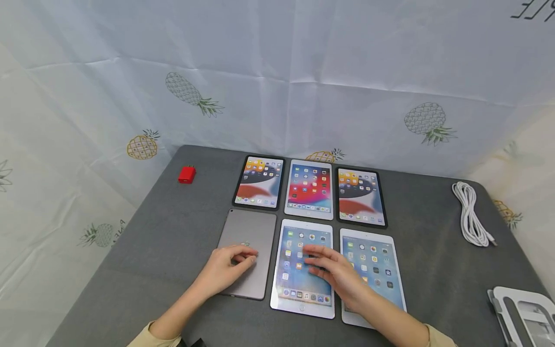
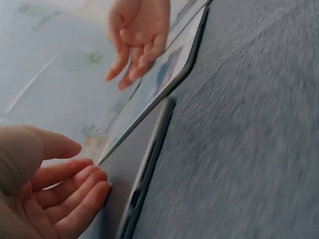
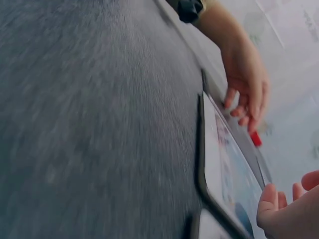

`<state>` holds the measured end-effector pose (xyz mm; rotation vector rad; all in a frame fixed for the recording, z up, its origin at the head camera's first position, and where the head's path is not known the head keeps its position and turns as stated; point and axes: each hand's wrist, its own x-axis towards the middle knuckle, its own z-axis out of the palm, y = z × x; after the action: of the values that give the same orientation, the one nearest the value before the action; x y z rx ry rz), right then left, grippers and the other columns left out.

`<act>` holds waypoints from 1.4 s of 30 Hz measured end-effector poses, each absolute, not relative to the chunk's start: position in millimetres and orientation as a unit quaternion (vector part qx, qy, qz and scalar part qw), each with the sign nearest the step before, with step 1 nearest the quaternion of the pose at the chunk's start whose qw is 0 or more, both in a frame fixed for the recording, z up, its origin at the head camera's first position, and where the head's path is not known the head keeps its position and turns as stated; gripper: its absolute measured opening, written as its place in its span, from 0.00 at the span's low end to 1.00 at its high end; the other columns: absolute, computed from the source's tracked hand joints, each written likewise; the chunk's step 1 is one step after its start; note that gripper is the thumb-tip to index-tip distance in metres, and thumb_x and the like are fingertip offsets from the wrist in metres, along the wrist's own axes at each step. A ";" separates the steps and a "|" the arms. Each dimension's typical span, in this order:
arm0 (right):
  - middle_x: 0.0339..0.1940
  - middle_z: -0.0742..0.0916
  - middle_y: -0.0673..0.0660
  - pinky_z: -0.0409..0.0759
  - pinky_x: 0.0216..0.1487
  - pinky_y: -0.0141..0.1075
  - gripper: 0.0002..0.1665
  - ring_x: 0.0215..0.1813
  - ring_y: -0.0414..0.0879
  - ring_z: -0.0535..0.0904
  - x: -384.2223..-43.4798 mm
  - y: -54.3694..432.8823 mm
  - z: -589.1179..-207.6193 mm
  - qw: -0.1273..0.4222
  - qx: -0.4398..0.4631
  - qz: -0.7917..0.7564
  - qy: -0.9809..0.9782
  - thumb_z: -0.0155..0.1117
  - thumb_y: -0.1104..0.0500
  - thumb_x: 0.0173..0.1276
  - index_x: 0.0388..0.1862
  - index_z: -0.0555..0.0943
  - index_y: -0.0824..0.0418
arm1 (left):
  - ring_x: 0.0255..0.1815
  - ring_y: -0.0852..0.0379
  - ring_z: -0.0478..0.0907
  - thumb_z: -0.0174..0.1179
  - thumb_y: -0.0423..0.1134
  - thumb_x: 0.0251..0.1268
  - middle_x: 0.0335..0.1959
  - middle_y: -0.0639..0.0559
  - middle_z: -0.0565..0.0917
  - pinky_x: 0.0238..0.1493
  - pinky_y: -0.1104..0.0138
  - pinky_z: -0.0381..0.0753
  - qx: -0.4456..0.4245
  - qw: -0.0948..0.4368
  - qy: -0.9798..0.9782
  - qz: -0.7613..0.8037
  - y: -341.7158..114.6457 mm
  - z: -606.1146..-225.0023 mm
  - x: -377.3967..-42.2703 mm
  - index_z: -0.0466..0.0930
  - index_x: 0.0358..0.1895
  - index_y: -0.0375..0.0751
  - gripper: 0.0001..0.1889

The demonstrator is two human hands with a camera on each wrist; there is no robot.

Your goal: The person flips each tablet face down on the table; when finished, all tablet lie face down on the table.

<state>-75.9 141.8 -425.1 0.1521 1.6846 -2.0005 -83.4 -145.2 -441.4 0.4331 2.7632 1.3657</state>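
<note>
My left hand (image 1: pixel 231 265) hovers over a grey tablet (image 1: pixel 257 231) that lies back side up, its fingers loosely bent with nothing in them. The left wrist view has these relaxed fingers (image 2: pixel 75 196) close above the tablet's edge. My right hand (image 1: pixel 336 272) is over a white tablet (image 1: pixel 295 282) with a lit home screen, fingers spread and holding nothing. Under the right wrist lies another white tablet (image 1: pixel 386 258), partly covered by the forearm. All three tablets form the near row, set side by side with narrow gaps.
Behind them is a second row: a black-framed tablet (image 1: pixel 260 183), a white one (image 1: pixel 309 188) and another black-framed one (image 1: pixel 361 197), screens lit. A red plug adapter (image 1: pixel 187 175) sits far left. A coiled white cable (image 1: pixel 469 214) and a folding stand (image 1: pixel 526 313) lie right.
</note>
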 end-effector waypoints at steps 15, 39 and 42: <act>0.77 0.61 0.61 0.54 0.73 0.48 0.33 0.75 0.56 0.56 -73.3 186.2 -415.0 0.230 0.077 -0.687 0.685 0.52 0.61 0.73 0.75 0.59 0.64 | 0.64 0.43 0.72 0.61 0.38 0.68 0.63 0.39 0.73 0.58 0.63 0.76 0.138 0.135 0.806 0.560 -98.6 -439.7 -84.0 0.71 0.66 0.34 0.26; 0.80 0.49 0.63 0.56 0.72 0.53 0.41 0.79 0.57 0.44 -71.0 190.4 -414.9 0.264 0.086 -0.747 0.603 0.51 0.61 0.75 0.79 0.44 0.65 | 0.75 0.39 0.52 0.56 0.39 0.70 0.74 0.31 0.56 0.71 0.49 0.56 0.013 0.276 0.636 0.720 -88.4 -427.7 -98.2 0.52 0.73 0.28 0.35; 0.80 0.49 0.63 0.56 0.72 0.53 0.41 0.79 0.56 0.43 -70.7 191.3 -416.7 0.267 0.087 -0.750 0.598 0.51 0.61 0.75 0.79 0.43 0.66 | 0.74 0.39 0.55 0.55 0.41 0.70 0.74 0.32 0.57 0.70 0.49 0.58 -0.002 0.272 0.628 0.729 -88.3 -426.9 -99.3 0.54 0.73 0.27 0.34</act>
<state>-70.7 191.3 -416.7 0.2356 1.6148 -2.0255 -99.3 -88.3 -426.9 -0.0061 1.6907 1.9626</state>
